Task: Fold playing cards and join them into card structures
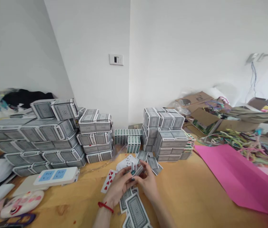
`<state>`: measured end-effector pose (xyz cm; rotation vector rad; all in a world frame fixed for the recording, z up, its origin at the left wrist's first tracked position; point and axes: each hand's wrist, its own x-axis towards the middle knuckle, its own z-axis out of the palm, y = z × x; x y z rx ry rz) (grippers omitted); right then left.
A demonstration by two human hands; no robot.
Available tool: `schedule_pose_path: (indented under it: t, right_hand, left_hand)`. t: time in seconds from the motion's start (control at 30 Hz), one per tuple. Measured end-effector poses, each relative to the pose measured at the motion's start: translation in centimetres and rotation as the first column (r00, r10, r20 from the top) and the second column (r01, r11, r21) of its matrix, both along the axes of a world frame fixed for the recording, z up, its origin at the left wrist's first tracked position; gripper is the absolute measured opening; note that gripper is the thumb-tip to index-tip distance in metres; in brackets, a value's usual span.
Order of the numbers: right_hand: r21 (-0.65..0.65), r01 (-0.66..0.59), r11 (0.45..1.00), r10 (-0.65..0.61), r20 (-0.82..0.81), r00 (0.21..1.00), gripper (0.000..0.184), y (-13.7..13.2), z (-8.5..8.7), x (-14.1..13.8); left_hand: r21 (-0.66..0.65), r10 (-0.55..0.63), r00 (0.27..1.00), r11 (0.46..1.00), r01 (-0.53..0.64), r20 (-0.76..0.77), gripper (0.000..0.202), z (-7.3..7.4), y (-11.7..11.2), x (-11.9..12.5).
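Note:
Close together at the middle of the table, my left hand [120, 183] and my right hand [147, 180] pinch a playing card [138, 171] with a grey patterned back. It looks bent or folded, and fingers cover part of it; whether it is one card or several I cannot tell. Beyond my fingers lie face-up white cards [124, 162] and several face-down cards [152, 162]. A ten of hearts [108, 181] rests left of my left hand. Between my forearms a loose pile of face-down cards [137, 210] is spread on the wood.
Stacked blocks of folded cards stand at the left [50, 136], centre left [95, 136] and right [169, 136], with green-edged card blocks [134, 144] between. Left are a power strip [56, 176] and scissors [17, 220]. Right are pink paper [238, 177], a cardboard box [217, 123] and coloured strands [248, 142].

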<state>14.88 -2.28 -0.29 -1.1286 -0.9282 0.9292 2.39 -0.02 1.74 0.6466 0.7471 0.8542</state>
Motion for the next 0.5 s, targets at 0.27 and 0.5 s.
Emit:
schedule_pose_path:
  t: [0.27,0.5]
  right_hand:
    - [-0.017,-0.062,0.998,0.061,-0.094,0.994,0.053,0.0,0.1,1.1]
    - [0.028,-0.204,0.979,0.197,-0.409,0.891,0.050,-0.5,0.2,1.6]
  left_hand:
    - [0.123,-0.056,0.997,0.991,0.061,-0.044,0.034,0.3,0.1,0.1]
    - [0.333,-0.051,0.965,0.932,0.139,-0.259,0.049,-0.3,0.1,0.8]
